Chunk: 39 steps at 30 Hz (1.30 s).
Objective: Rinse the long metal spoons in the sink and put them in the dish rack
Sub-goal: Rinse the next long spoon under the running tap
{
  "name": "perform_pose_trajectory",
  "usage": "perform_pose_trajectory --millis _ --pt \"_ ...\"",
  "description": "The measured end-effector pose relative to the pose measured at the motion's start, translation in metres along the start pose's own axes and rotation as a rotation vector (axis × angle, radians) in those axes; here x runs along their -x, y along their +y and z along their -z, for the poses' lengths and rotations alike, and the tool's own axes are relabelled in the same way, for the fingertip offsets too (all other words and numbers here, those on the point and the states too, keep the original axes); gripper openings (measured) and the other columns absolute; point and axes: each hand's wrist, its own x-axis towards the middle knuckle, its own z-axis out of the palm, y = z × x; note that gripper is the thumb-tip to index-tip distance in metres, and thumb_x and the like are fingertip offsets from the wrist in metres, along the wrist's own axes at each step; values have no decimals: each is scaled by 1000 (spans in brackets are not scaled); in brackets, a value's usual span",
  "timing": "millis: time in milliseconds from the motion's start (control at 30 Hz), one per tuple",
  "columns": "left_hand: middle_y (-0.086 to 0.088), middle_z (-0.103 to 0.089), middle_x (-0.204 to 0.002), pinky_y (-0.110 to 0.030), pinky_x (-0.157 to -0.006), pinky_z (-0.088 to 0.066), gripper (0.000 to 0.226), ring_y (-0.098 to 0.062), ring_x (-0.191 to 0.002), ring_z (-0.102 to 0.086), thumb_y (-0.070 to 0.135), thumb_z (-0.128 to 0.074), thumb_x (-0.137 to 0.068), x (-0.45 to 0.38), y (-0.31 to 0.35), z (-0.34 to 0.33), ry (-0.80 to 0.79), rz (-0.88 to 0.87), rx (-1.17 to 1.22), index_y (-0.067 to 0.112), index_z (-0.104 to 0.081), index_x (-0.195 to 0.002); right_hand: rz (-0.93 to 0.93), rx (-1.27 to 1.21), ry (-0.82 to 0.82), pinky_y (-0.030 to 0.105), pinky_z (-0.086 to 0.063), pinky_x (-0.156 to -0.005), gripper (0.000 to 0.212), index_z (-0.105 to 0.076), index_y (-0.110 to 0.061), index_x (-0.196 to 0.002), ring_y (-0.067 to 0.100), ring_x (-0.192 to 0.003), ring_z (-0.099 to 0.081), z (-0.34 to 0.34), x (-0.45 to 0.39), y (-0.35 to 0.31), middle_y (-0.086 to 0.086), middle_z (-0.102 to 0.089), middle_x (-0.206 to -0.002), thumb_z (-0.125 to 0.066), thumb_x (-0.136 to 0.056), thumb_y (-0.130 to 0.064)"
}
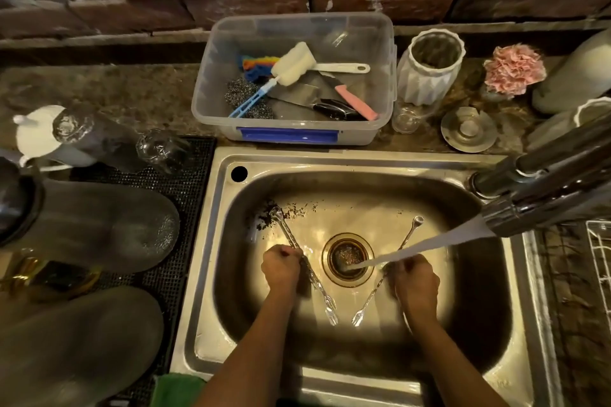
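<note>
Head view: two hands, left (281, 266) and right (415, 277), each grip one long spoon (299, 253) (408, 236) over the sink (330, 158).

Over the steel sink (211, 241), each fist, left hand (281, 269) and right hand (417, 281), grips one long spoon (307, 266) (401, 246); tap water (429, 243) runs between.

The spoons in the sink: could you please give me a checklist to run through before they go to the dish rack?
1. Left hand has a firm grip on its long spoon: ok.
2. Right hand holds the other spoon: ok.
3. Tap water running: ok.
4. Stream hits the spoons: not ok; it lands at the drain between them.
5. Dark debris near the left spoon's bowl is cleared: not ok.
6. Dish rack has free space: cannot tell; only its edge shows.
</note>
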Motion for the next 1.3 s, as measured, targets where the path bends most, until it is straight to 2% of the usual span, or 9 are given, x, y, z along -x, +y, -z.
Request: perform_pose_trajectory --millis 233,433,500,600,700,800,900,1100,1300 --pt "-13 -70 -95 -47 -90 -58 14 -30 -95 -67 11 -69 -90 10 -1 26 -65 72 50 18 -62 -81 -12 -135 -114 31 -51 -51 18 -64 -12 -86 19 -49 -63 16 29 -2 11 -70 -74 -57 -100 -21" --pt "-9 -72 -72 -30 -61 -58 8 -16 -67 -68 -1 -63 -91 50 22 51 -132 20 321 5 -67 -87 -42 -394 -339 25 -48 -47 17 -66 3 -89 21 -55 -60 32 59 -4 18 -67 -74 -56 -99 -6" --pt "-3 -69 -55 -26 -55 -56 15 -15 -56 -64 -4 -59 -92 73 33 57 -244 6 488 4 -64 -81 -143 -591 -410 26 -48 -51 14 -69 7 -96 22 -58 -58 41 70 -2 19 -67 -71 -59 -97 -2" --pt "-8 -57 -57 -32 -63 -51 15 -21 -58 -52 -4 -56 -95 111 46 58 -433 -3 704 1 -61 -81 -410 -1186 -525 30 -61 -67 21 -66 8 -105 28 -81 -64 50 94 -12 24 -70 -82 -59 -85 11" --pt "-8 -62 -64 -25 -61 -57 9 -17 -62 -61 0 -58 -96 150 49 50 -467 12 779 -3 -64 -90 -328 -1493 -560 35 -62 -80 37 -63 10 -112 33 -96 -71 57 117 -28 27 -75 -95 -62 -75 12" --pt "-14 -68 -76 -31 -67 -58 12 -21 -70 -65 6 -58 -98 185 42 43 -460 -70 696 0 -66 -90 -92 -1424 -528 33 -60 -83 34 -62 11 -114 38 -106 -71 67 135 -40 32 -71 -110 -67 -82 0" --pt "-27 -72 -90 -46 -82 -59 15 -35 -81 -69 9 -58 -98 207 41 37 -484 -113 640 -2 -67 -93 -30 -1299 -347 27 -61 -73 36 -67 8 -104 36 -97 -75 81 139 -43 30 -74 -100 -71 -77 -16" --pt "-10 -79 -79 -29 -69 -61 16 -24 -81 -77 4 -53 -101 190 60 60 -370 1 904 2 -67 -109 -61 -1390 -190 23 -61 -64 30 -68 9 -101 28 -82 -78 120 141 -24 27 -76 -89 -68 -79 -11" --pt "-17 -78 -90 -30 -70 -61 11 -26 -78 -75 10 -63 -95 197 82 51 -500 -200 633 5 -73 -97 -53 -1433 -171 21 -61 -58 17 -64 10 -101 24 -69 -77 138 144 -20 24 -75 -78 -57 -91 -1"
